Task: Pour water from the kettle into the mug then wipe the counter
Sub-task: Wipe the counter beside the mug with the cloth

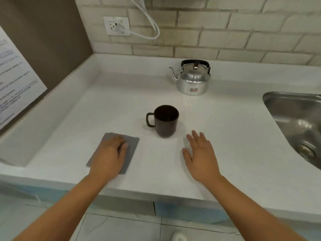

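Kettle (192, 79) seen upper centre-right on counter (225, 129), spout toward frame left; mug (165, 121) at centre, upright. Left hand (109, 154) laid flat on grey cloth (129, 150), lower left; grip not discernible. Right hand (199, 153) spread open, empty, just right of mug. Kettle best lifted by top handle, spout tipped slowly over rim. Sink (284, 108) edge at right; bare room between mug and kettle.

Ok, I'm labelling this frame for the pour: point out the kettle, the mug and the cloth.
kettle (192, 82): head view, on its shiny body.
mug (166, 125): head view, on its dark outer wall.
cloth (132, 145): head view, on the bare grey part right of the left hand.
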The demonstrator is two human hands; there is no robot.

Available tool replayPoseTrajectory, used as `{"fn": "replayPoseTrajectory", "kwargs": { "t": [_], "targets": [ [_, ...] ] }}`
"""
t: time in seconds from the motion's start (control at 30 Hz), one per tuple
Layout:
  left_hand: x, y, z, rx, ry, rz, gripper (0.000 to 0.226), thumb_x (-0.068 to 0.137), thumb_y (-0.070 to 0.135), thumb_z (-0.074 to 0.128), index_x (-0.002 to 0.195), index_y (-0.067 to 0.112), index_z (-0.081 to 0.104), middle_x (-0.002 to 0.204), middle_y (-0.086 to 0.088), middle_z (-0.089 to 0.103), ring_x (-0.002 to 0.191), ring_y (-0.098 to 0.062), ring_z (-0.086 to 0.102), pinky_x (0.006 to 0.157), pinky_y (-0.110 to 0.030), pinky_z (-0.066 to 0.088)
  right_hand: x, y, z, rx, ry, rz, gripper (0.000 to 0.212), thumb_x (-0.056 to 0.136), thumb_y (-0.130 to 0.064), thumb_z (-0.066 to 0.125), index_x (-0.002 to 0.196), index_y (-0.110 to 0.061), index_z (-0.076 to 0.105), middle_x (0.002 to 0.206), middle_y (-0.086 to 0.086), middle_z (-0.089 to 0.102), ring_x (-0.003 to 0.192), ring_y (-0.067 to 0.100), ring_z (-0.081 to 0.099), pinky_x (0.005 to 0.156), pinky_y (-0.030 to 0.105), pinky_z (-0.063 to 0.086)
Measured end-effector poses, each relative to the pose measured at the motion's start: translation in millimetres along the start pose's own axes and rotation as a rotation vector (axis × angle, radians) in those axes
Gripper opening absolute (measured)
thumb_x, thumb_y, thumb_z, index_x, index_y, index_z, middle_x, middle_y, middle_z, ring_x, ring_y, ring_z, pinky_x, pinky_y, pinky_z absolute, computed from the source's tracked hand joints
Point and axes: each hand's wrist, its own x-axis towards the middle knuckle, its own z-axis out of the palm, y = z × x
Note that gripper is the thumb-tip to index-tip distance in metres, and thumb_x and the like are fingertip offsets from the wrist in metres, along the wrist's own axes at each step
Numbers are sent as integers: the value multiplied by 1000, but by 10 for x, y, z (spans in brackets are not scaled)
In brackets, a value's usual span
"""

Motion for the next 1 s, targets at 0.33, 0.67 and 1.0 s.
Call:
{"fn": "replayPoseTrajectory", "kwargs": {
  "t": [0.33,0.67,1.0],
  "targets": [
    [149,-131,183,306,-329,198,60,101,50,7,155,30,-9,164,0,-14,150,-21,-17,118,-40,-13,-225,-111,202,-67,-74,50,59,99,-43,27,149,-14,16,160,6,10,146,24,0,117,36,-4],
    [1030,4,290,353,-352,136,59,101,48,5,155,28,-8,165,-2,-13,150,-25,-14,120,-44,-9,-226,-80,222,-72,-71,52,61,98,-48,25,150,-17,14,160,1,8,146,19,-3,116,30,-6],
    [-374,56,190,290,-322,208,60,100,51,6,154,30,-10,162,3,-16,149,-19,-19,119,-36,-14,-252,-62,124,-41,-5,116,62,99,-44,28,150,-12,14,160,6,7,146,23,-4,118,36,-4]
  ]
}}
